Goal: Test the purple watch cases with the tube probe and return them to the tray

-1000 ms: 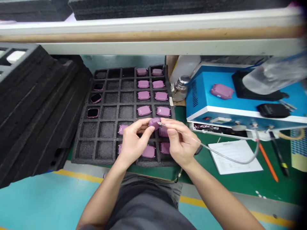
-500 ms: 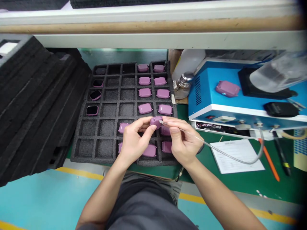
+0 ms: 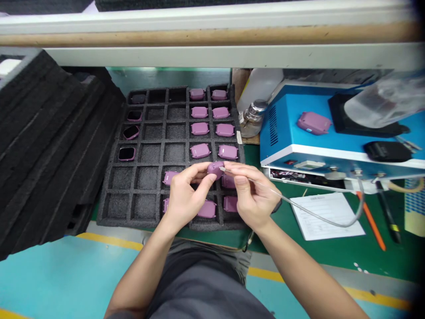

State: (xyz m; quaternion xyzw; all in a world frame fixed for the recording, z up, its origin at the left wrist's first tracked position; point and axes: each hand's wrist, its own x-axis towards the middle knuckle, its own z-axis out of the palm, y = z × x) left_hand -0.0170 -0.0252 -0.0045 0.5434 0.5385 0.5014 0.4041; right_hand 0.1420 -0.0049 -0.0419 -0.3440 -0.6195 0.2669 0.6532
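Observation:
My left hand [image 3: 184,195] pinches a small purple watch case [image 3: 215,169] between thumb and fingers, held above the near part of a black foam tray [image 3: 156,170]. My right hand [image 3: 249,195] grips a thin metal nozzle [image 3: 226,169] on a clear hose [image 3: 315,217], with its tip touching the case's right side. Several more purple cases [image 3: 212,119] fill the tray's right two columns. A few dark-screened cases [image 3: 127,153] lie in its left column.
A blue machine [image 3: 332,133] stands at the right with a purple case [image 3: 314,122] and black pads on top. A paper sheet [image 3: 327,215], an orange pen [image 3: 371,220] and a metal-capped bottle [image 3: 253,117] lie nearby. Stacked black foam trays [image 3: 43,146] sit at left.
Both hands stay together on the case and nozzle; only the camera view has shifted a little.

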